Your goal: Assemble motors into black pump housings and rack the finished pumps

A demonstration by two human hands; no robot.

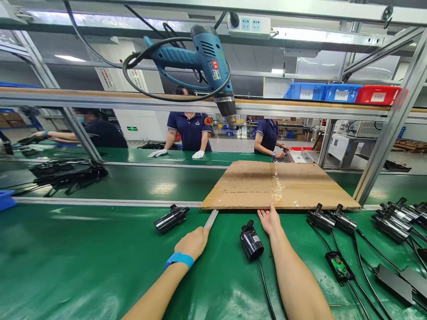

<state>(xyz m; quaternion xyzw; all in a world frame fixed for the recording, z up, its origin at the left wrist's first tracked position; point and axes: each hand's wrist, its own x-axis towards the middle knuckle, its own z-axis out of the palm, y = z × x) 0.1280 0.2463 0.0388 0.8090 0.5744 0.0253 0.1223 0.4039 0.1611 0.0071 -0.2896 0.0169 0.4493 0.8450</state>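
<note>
Cardboard sheet (253, 183): one; left hand (191, 243): grip round one silvery strip (211, 218); right hand (270, 221): at edge, grip unclear.

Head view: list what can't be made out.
All in the head view:
Left hand: its palm side and the near end of the pale strip, hidden by the hand itself.
Cardboard sheet: its underside, hidden by its top face.
Blue bin: partly cut off by the left edge.
Red bin: its label's wording, too small to read.

Matt cardboard sheet (247, 182), glossy black-plastic pumps (251, 243), smooth shiny tabletop (100, 258)
</note>
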